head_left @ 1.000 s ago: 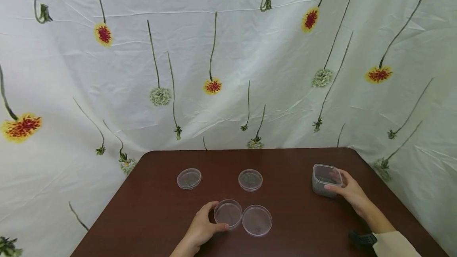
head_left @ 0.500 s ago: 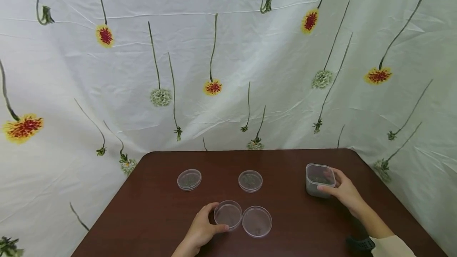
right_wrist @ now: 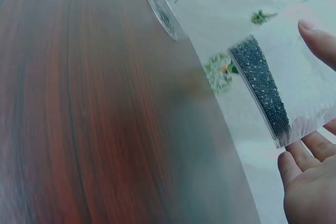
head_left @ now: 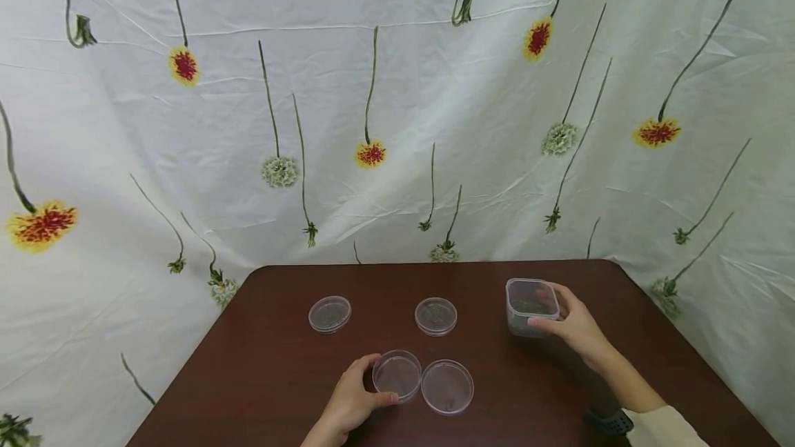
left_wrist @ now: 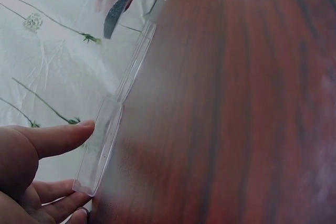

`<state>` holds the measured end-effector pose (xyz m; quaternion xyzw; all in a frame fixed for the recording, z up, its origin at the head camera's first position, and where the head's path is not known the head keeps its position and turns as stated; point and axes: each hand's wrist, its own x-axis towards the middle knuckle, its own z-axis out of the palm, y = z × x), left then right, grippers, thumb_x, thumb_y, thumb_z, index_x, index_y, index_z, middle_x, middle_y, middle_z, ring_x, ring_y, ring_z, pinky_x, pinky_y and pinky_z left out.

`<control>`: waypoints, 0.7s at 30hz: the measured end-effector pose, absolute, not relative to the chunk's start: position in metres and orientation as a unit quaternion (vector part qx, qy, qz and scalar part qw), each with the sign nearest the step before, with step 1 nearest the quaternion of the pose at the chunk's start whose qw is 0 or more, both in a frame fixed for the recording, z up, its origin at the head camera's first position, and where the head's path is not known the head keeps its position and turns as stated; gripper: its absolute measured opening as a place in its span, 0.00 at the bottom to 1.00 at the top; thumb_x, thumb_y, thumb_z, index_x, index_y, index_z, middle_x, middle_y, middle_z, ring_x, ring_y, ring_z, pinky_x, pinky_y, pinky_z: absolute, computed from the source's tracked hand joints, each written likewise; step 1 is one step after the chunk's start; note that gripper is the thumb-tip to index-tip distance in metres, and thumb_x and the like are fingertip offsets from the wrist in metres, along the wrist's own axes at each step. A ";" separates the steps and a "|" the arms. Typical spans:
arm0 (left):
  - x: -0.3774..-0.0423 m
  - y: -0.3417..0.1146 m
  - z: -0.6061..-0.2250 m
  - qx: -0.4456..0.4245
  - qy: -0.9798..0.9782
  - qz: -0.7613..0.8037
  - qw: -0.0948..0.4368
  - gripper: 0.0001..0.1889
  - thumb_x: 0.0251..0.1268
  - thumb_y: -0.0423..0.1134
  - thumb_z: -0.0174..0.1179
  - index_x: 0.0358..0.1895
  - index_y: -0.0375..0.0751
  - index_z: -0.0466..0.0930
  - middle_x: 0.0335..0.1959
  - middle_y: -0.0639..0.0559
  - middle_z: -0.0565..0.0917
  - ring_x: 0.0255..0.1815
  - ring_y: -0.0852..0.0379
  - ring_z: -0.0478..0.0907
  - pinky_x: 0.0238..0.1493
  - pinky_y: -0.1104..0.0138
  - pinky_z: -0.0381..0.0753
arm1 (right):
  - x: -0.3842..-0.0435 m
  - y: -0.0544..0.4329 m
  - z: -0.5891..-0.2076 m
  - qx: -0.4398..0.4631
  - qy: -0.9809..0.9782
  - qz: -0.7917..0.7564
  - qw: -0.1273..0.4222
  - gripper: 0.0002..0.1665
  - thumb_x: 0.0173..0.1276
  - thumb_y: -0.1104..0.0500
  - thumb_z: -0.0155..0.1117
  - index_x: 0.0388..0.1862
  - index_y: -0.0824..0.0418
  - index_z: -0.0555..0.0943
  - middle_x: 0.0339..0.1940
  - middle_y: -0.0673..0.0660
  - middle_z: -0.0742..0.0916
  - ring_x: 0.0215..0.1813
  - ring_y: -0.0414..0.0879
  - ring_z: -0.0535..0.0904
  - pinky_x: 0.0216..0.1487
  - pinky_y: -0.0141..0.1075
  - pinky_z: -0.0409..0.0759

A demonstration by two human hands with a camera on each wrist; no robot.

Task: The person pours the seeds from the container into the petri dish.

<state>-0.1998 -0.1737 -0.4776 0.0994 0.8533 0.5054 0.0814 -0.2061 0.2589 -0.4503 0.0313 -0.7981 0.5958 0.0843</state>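
Observation:
My left hand (head_left: 352, 395) grips the rim of a clear petri dish (head_left: 397, 376) near the table's front, thumb on the near side and fingers round the far side. Touching it on the right lies a second round clear dish part (head_left: 447, 387), either lid or base. On the right, my right hand (head_left: 577, 326) holds a clear square plastic tub (head_left: 532, 307) between thumb and fingers, raised off the table. In the right wrist view, a layer of tiny dark seed-like grains (right_wrist: 260, 85) shows in the tub's bottom.
Two more petri dishes stand farther back, one at left (head_left: 330, 314) and one at centre (head_left: 436, 316), with dark specks inside. They rest on a dark brown table (head_left: 279, 364). A flower-printed white cloth (head_left: 397, 212) hangs behind the far edge.
My right hand has carried the tub left, toward the dishes. My left hand keeps its grip on the petri dish in the same place.

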 end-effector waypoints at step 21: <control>-0.199 -0.175 -0.476 0.097 0.848 0.512 0.096 0.45 0.48 0.39 0.82 0.71 0.32 0.71 0.69 0.30 0.72 0.73 0.18 0.53 0.64 0.23 0.51 | -0.217 0.215 -0.450 0.091 -0.794 0.596 0.075 0.51 0.59 0.65 0.82 0.76 0.67 0.63 0.70 0.72 0.74 0.70 0.70 0.71 0.49 0.35 0.81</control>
